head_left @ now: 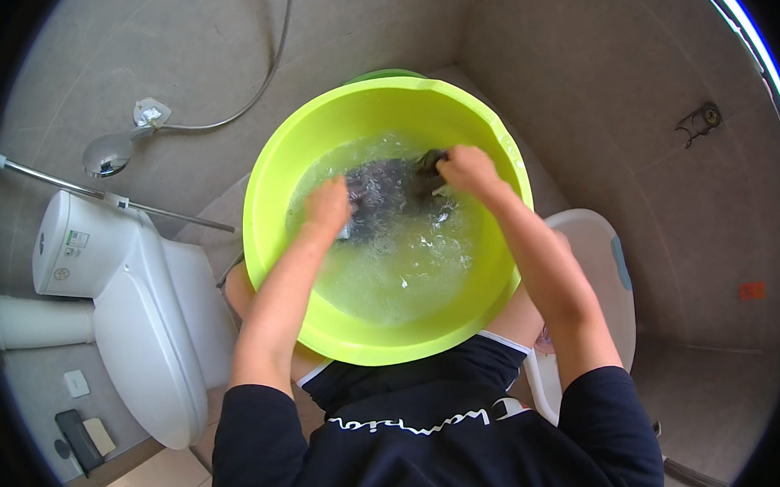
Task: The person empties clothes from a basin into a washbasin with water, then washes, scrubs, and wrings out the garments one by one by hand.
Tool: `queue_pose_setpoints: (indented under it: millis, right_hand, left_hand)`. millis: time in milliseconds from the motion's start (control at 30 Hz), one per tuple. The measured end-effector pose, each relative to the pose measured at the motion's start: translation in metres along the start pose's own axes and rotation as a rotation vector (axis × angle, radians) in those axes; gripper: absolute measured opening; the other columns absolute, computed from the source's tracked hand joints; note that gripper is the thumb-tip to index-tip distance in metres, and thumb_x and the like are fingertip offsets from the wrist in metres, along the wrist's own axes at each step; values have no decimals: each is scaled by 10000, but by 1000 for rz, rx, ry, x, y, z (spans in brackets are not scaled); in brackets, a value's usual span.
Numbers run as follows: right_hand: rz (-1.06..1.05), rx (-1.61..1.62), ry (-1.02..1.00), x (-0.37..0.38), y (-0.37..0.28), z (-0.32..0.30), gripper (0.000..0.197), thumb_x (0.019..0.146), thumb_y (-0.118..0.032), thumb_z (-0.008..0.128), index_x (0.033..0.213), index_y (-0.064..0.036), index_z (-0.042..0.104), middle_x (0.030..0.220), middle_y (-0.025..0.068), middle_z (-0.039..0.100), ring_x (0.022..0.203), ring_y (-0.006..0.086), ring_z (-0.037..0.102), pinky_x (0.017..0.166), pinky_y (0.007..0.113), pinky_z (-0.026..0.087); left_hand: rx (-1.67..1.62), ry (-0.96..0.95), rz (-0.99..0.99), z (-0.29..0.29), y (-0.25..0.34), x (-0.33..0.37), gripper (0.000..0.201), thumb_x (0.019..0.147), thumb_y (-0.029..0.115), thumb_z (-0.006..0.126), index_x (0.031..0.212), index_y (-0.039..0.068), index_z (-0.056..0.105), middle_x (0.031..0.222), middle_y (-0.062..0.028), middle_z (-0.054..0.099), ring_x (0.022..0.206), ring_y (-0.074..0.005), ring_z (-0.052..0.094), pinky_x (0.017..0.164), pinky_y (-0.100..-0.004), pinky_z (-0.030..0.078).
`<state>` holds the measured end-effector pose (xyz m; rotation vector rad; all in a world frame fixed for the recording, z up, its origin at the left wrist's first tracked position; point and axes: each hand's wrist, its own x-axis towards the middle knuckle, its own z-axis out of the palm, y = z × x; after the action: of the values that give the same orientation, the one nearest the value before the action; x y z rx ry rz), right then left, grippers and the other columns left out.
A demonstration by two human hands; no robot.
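Observation:
A large lime-green basin [273, 276] stands between my knees, holding cloudy, rippling water [366, 289]. Partly under the surface lies a dark grey piece of cloth [387, 184], wet and bunched; its exact kind cannot be made out. At the cloth's left side my left hand [328, 207] is closed on it, slightly blurred, with the fingertips partly hidden. My right hand [471, 170] grips a gathered dark fold at the opposite side, lifted just above the water. Between the two hands the middle of the cloth stays in the water.
To the left are a white toilet [153, 344] and a metal rail [177, 218]. A shower head [108, 155] with a hose hangs on the grey wall. Beside my right leg sits a white tub [599, 268]. Behind the basin, a green rim [385, 73] shows.

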<state>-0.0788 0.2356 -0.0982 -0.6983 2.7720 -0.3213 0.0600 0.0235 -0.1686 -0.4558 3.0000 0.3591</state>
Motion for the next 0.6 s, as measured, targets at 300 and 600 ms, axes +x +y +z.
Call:
queue_pose_setpoints:
  millis: [300, 600]
  right_hand:
    - [106, 1204, -8, -55, -44, -85, 326, 847, -276, 563, 1050, -22, 584, 933, 88, 641, 816, 188, 636, 671, 316, 542]
    - [-165, 1375, -130, -72, -105, -98, 654, 878, -572, 408, 1232, -25, 470, 1182, 130, 526, 1022, 251, 559, 917, 387, 420]
  left_hand:
    - [-1870, 33, -238, -121, 12, 9, 236, 867, 164, 459, 960, -1, 600, 944, -107, 643, 866, -213, 618, 799, -347, 493]
    - [-1551, 131, 178, -163, 77, -23, 557, 692, 233, 719, 1121, 33, 426, 997, -78, 537, 938, -163, 521, 844, -305, 425]
